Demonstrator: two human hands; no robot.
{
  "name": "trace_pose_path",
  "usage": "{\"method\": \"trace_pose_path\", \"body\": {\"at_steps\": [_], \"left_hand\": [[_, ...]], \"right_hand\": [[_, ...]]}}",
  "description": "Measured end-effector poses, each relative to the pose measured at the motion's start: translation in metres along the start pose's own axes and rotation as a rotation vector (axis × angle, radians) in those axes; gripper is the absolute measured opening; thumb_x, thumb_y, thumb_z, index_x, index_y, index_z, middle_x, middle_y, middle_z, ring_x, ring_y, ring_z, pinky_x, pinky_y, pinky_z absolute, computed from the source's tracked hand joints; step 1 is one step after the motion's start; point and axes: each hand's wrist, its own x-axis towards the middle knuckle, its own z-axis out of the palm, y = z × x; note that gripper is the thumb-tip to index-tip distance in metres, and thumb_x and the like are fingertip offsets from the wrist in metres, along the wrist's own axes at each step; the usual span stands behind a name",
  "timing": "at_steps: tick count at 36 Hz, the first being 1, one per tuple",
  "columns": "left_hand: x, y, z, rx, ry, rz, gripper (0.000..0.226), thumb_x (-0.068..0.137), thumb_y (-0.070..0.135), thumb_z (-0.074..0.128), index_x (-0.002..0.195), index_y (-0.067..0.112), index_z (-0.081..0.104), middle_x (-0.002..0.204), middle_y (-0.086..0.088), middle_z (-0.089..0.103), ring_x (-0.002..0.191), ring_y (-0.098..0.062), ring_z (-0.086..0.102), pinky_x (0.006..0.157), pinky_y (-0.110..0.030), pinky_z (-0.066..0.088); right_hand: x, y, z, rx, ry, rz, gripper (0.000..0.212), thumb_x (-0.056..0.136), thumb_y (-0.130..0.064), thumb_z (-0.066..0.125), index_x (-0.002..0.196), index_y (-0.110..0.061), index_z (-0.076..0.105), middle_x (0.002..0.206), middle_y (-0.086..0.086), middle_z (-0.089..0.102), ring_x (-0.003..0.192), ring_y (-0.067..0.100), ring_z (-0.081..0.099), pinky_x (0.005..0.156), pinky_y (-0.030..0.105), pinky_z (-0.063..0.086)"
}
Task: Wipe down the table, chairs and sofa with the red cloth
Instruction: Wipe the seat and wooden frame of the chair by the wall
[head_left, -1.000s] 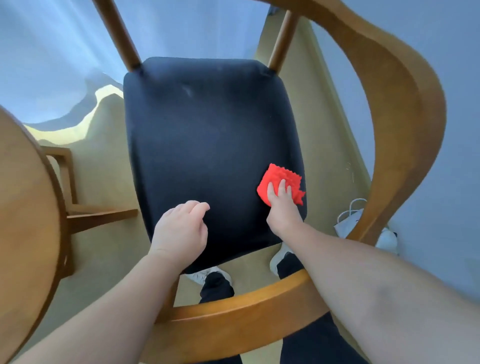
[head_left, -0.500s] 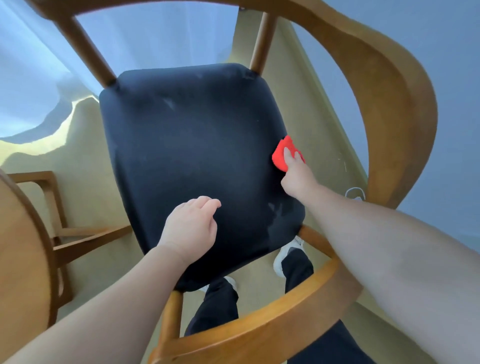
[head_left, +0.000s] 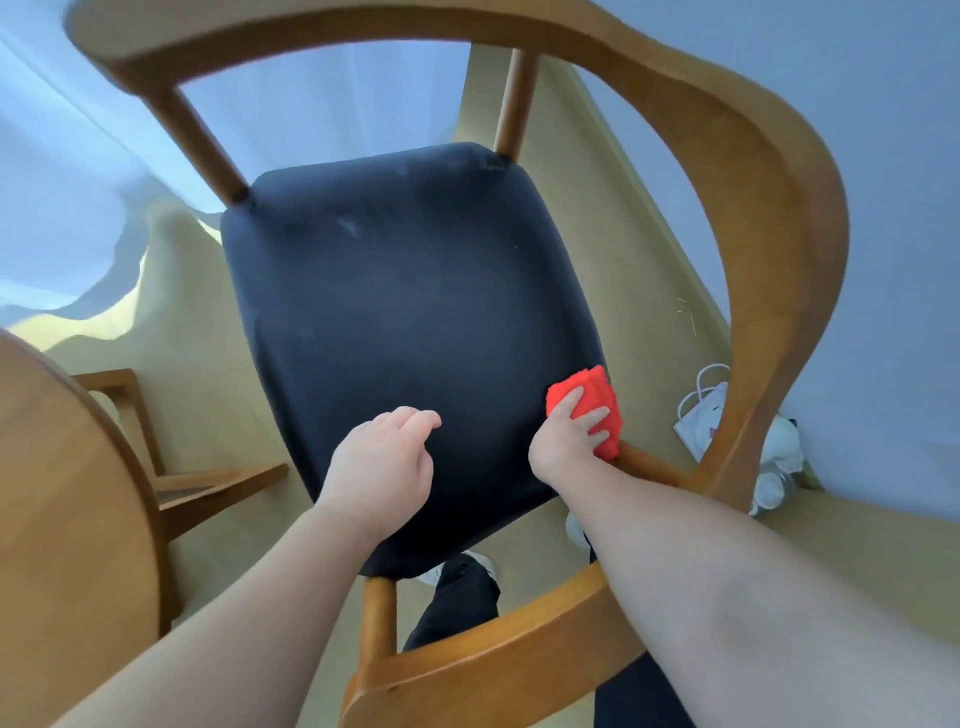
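A wooden armchair (head_left: 779, 249) with a dark padded seat (head_left: 405, 312) stands right below me. The folded red cloth (head_left: 592, 392) lies on the seat's near right edge, close to the armrest post. My right hand (head_left: 566, 441) presses on the cloth with its fingers laid flat across it. Over the near middle of the seat is my left hand (head_left: 384, 467), fingers loosely curled and holding nothing. Faint pale smears show near the back of the seat.
The round wooden table (head_left: 62, 519) fills the left edge, with another chair's frame (head_left: 208, 483) beneath it. A white bag (head_left: 706, 421) and a white object sit on the floor at right by the wall. A curtain hangs behind the chair.
My right hand has drawn the cloth back along the seat's right edge toward me. The left hand has stayed over the near part of the seat. My view has shifted.
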Motion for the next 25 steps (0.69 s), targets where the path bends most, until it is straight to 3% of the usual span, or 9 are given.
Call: {"method": "trace_pose_path", "body": {"at_steps": [13, 16, 19, 21, 22, 25], "left_hand": [[-0.019, -0.005, -0.023, 0.040, 0.022, -0.050, 0.033, 0.089, 0.012, 0.047, 0.119, 0.018, 0.060, 0.110, 0.003, 0.065, 0.098, -0.021, 0.059, 0.079, -0.031, 0.047], [-0.028, -0.004, -0.033, 0.046, 0.031, -0.080, 0.032, 0.089, 0.012, 0.047, 0.118, 0.019, 0.060, 0.109, 0.003, 0.065, 0.097, -0.021, 0.060, 0.076, -0.030, 0.047], [-0.041, 0.000, -0.045, 0.032, 0.038, -0.120, 0.032, 0.089, 0.011, 0.047, 0.118, 0.018, 0.059, 0.110, 0.002, 0.064, 0.097, -0.022, 0.059, 0.076, -0.030, 0.048], [-0.053, 0.006, -0.058, 0.016, 0.047, -0.148, 0.033, 0.090, 0.011, 0.047, 0.119, 0.019, 0.059, 0.111, 0.002, 0.064, 0.098, -0.022, 0.059, 0.077, -0.031, 0.049], [-0.059, 0.010, -0.066, 0.010, 0.054, -0.162, 0.033, 0.090, 0.011, 0.047, 0.121, 0.019, 0.058, 0.113, 0.003, 0.063, 0.100, -0.021, 0.059, 0.080, -0.031, 0.050], [-0.079, 0.024, -0.090, -0.019, 0.086, -0.185, 0.035, 0.092, 0.014, 0.046, 0.125, 0.020, 0.055, 0.120, 0.004, 0.060, 0.106, -0.018, 0.057, 0.086, -0.031, 0.050]], "right_hand": [[-0.054, -0.006, 0.014, -0.090, -0.258, -0.060, 0.098, 0.088, 0.002, 0.051, 0.147, -0.019, -0.025, 0.153, 0.025, -0.022, 0.143, 0.045, 0.001, 0.113, 0.055, 0.017], [-0.066, -0.003, 0.003, -0.046, -0.348, -0.223, 0.080, 0.089, -0.006, 0.048, 0.151, -0.011, -0.002, 0.153, 0.030, 0.007, 0.138, 0.045, 0.021, 0.112, 0.051, 0.027], [-0.084, 0.003, -0.021, 0.128, -0.450, -0.390, 0.066, 0.091, -0.013, 0.041, 0.152, -0.024, 0.016, 0.152, 0.011, 0.028, 0.135, 0.031, 0.035, 0.110, 0.040, 0.032], [-0.106, 0.003, -0.043, 0.287, -0.515, -0.462, 0.055, 0.090, -0.024, 0.039, 0.145, -0.033, 0.035, 0.119, 0.003, 0.060, 0.102, 0.025, 0.061, 0.089, 0.035, 0.050], [-0.119, 0.003, -0.056, 0.338, -0.532, -0.513, 0.050, 0.089, -0.028, 0.039, 0.138, -0.035, 0.044, 0.105, 0.000, 0.066, 0.086, 0.023, 0.065, 0.078, 0.034, 0.054], [-0.159, 0.000, -0.100, 0.449, -0.560, -0.654, 0.044, 0.081, -0.027, 0.042, 0.119, -0.040, 0.059, 0.100, -0.003, 0.070, 0.073, 0.017, 0.070, 0.060, 0.030, 0.057]]}}
